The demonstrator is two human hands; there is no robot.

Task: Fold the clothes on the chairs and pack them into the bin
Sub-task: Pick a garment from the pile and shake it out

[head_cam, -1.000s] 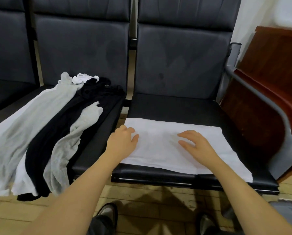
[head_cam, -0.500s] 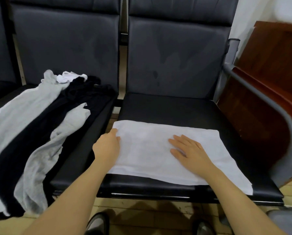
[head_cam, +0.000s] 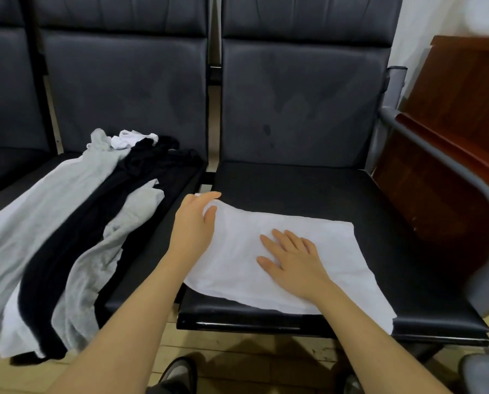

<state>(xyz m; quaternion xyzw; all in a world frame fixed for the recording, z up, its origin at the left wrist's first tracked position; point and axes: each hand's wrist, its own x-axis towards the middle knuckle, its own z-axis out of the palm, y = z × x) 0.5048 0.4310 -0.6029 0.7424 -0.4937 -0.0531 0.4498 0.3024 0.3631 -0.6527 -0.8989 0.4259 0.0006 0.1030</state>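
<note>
right hand (head_cam: 293, 260) flat on white cloth (head_cam: 331, 251), black chair seat (head_cam: 308, 186)

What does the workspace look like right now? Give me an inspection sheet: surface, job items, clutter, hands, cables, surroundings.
Surface: black padded chair seat, joined in a row with others.
Job's things: white garment spread flat on the right seat, its left corner raised; unfolded pile of grey, black and white clothes draped over the next seat and hanging off its front edge. Bin: nothing clearly seen.
Clutter: nothing seen.
Hands: left hand holds the garment's left corner, thumb on top; right hand presses flat on the middle of the garment, fingers straight.
Cables: nothing seen.
Surroundings: brown wooden furniture to the right; tiled floor and shoes below.
</note>
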